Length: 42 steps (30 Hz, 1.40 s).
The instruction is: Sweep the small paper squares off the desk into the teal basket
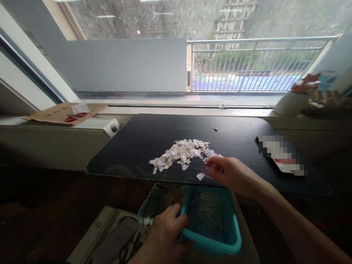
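Observation:
A loose pile of small white paper pieces (181, 152) lies on the dark table (132, 146), some tinged pink. At the pile's right end my right hand (229, 169) is closed, thumb and fingers pinching a thin pinkish see-through piece (206, 171) held low over the tabletop. Its exact kind is not clear. Below the table's front edge stands a teal plastic basket (237, 234) with a layer of small pieces in its shaded bottom. My left hand (168, 224) is wrapped over the basket's left rim; its lower fingers are partly hidden.
A blurred-out flat object (283, 156) lies on the table's right side. A tiny dark object (215, 129) is near the back. Red-handled scissors (75, 117) rest on brown paper (52, 114) at the left sill. A pale vase (291, 102) stands at the right sill.

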Tool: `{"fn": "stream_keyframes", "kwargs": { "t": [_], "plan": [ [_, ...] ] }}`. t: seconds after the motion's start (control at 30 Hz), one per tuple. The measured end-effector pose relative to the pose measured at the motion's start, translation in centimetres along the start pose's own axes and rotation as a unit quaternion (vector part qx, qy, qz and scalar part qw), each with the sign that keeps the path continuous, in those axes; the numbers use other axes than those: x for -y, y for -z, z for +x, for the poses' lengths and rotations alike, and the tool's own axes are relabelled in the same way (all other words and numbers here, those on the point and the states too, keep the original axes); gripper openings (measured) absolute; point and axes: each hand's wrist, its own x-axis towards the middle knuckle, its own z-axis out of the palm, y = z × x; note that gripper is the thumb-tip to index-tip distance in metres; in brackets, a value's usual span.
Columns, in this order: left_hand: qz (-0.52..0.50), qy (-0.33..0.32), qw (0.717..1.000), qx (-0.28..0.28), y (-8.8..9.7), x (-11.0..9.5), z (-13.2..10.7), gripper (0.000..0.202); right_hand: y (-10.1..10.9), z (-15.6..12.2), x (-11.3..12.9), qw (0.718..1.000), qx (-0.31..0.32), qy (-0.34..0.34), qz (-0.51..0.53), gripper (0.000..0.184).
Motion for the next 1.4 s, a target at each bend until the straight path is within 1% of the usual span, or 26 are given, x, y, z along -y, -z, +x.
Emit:
{"fn": "stream_keyframes", "kwargs": {
  "t": [0.13, 0.23, 0.37, 0.47, 0.6, 0.7, 0.8, 0.97, 1.0, 1.13, 1.2, 1.3, 1.33, 1.4],
  "plan": [
    [0.003, -0.001, 1.000, 0.001, 0.0, -0.1, 0.1, 0.019, 0.6, -0.7, -0.6, 1.000, -0.002, -0.028, -0.002, 0.021],
    [0.004, 0.000, 1.000, 0.002, -0.1, -0.3, 0.2, 0.020, 0.3, -0.8, -0.8, 0.999, -0.005, -0.022, 0.023, 0.022],
    [0.003, -0.005, 1.000, 0.002, -0.1, -0.3, 0.2, 0.021, -0.6, -0.6, -0.1, 0.998, 0.011, -0.005, 0.057, 0.021],
    [0.003, -0.006, 1.000, -0.007, -0.1, -0.1, 0.0, 0.021, -0.5, -0.8, 0.1, 0.999, 0.013, -0.007, 0.051, 0.021],
    [-0.006, -0.006, 1.000, -0.013, 0.0, -0.1, -0.1, 0.021, 0.6, -1.6, -1.0, 0.999, 0.013, -0.041, 0.004, 0.020],
    [-0.009, -0.009, 1.000, -0.019, 0.0, -0.3, 0.1, 0.021, 1.0, -2.1, -2.1, 0.999, -0.001, -0.051, 0.012, 0.022],
    [-0.012, -0.014, 1.000, -0.022, 0.3, -0.7, 0.4, 0.021, 0.9, -3.0, -2.5, 0.998, -0.025, -0.059, 0.022, 0.023],
    [-0.031, -0.004, 0.999, -0.016, 1.2, -1.2, 0.8, 0.019, 0.6, -4.6, -2.5, 0.996, 0.028, -0.053, 0.069, 0.020],
    [-0.034, -0.003, 0.999, -0.014, 1.3, -1.2, 0.8, 0.018, 0.6, -4.7, -2.6, 0.996, 0.023, -0.056, 0.069, 0.020],
    [-0.041, -0.005, 0.999, -0.013, 1.6, -1.5, 1.0, 0.020, 0.8, -4.6, -3.3, 0.996, -0.035, -0.074, 0.028, 0.023],
    [-0.046, -0.001, 0.999, -0.010, 1.7, -1.6, 1.1, 0.022, 0.9, -4.5, -3.4, 0.997, -0.018, -0.065, 0.024, 0.022],
    [-0.049, 0.003, 0.999, -0.008, 1.8, -1.6, 1.1, 0.021, 1.0, -4.5, -3.3, 0.997, 0.036, -0.036, 0.057, 0.022],
    [-0.048, 0.002, 0.999, -0.007, 1.8, -1.6, 1.1, 0.021, 1.1, -4.4, -3.2, 0.997, 0.037, -0.030, 0.063, 0.022],
    [-0.046, 0.001, 0.999, -0.007, 1.8, -1.6, 1.1, 0.021, 1.0, -4.1, -3.1, 0.998, 0.013, -0.025, 0.051, 0.024]
  ]
}}
